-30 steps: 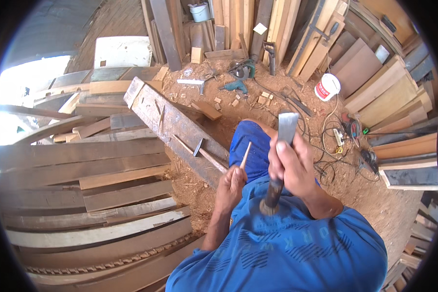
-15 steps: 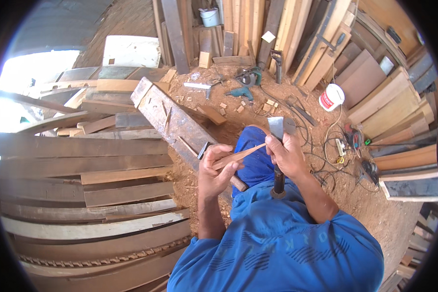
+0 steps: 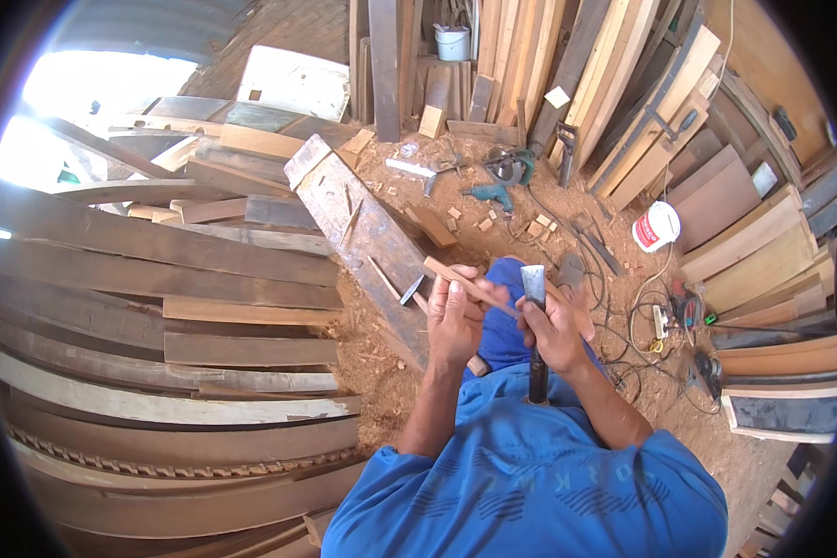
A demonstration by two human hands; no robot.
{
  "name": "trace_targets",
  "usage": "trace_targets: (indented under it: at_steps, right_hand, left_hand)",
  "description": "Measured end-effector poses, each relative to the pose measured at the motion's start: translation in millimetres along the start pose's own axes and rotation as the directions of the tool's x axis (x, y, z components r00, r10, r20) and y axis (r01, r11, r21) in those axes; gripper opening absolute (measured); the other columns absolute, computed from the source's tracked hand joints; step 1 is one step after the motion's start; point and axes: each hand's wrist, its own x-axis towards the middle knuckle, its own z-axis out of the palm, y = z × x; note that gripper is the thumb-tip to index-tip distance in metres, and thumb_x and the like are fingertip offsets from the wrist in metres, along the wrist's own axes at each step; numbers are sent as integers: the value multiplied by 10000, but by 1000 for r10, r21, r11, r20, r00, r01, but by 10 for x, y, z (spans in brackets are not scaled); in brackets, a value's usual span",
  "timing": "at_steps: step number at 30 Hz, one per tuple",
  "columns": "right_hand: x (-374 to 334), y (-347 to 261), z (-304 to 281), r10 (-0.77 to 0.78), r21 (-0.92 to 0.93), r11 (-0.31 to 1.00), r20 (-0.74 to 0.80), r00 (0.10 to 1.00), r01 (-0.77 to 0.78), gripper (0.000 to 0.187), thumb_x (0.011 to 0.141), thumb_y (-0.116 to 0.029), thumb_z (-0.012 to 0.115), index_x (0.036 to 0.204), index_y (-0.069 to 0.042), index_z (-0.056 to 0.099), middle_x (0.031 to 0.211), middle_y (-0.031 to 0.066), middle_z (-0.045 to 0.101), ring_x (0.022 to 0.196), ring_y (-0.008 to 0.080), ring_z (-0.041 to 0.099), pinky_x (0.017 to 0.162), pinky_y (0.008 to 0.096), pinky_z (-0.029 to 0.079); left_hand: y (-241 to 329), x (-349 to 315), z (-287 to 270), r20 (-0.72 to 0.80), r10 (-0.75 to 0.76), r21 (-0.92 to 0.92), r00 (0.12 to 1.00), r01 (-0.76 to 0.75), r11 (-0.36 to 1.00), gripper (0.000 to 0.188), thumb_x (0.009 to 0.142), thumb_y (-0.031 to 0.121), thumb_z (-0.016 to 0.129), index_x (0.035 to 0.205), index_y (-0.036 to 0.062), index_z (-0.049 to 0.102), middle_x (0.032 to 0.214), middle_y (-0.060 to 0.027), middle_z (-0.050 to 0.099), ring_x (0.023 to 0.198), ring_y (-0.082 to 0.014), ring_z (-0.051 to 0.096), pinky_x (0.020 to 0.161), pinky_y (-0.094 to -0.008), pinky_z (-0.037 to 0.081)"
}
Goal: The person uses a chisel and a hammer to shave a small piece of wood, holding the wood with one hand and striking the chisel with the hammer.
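Observation:
My left hand (image 3: 456,321) grips a slim strip of brown wood (image 3: 495,299), pinched between thumb and fingers. The strip slants down to the right, its lower end close to the fingers of my right hand (image 3: 556,337). That hand is closed around a chisel (image 3: 533,282), held upright with its wide metal blade up and its dark handle down by my lap. Whether the strip touches the blade I cannot tell. Left of my left hand, a hammer (image 3: 412,290) lies on a worn wooden bench (image 3: 337,200), among thin wood slivers.
Stacked planks (image 3: 251,351) fill the left side. Beyond the bench, a teal power drill (image 3: 489,193), a circular saw (image 3: 510,167) and wood offcuts lie on sawdust. A white bucket (image 3: 656,227) and tangled cables (image 3: 628,349) are at right; boards lean at the back.
My left hand has turned and moved slightly right, and the strip now slants down to the right rather than up. The chisel remains in my right hand, slightly lower. The whole view has shifted.

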Motion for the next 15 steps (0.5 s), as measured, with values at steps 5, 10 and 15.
trace_targets:
  at_steps: [5,10,15]
  right_hand:
    - [-34,189,0,62,-96,994,2,998,-61,251,983,-145,415,1117,34,530,753,43,577,564,83,525,511,237,451]
    - [56,-308,161,-58,-64,996,33,998,60,306,990,-143,402,1227,35,482,791,64,593,582,87,531,529,228,463]
    - [42,-669,475,20,325,944,121,992,-58,228,981,-100,379,1163,4,469,842,87,617,582,108,559,550,255,497]
  left_hand:
    - [181,1,-215,126,-152,-244,980,179,953,287,1033,224,402,1193,14,516,715,-17,474,537,-103,407,484,-255,345]
    - [106,-92,-326,81,-266,-285,961,278,917,241,1036,248,408,1088,40,519,656,-14,468,469,-88,336,422,-244,261]
    - [145,-120,-423,192,-303,-176,934,336,925,273,1048,300,395,1044,58,522,673,-30,517,507,-109,427,468,-242,358]
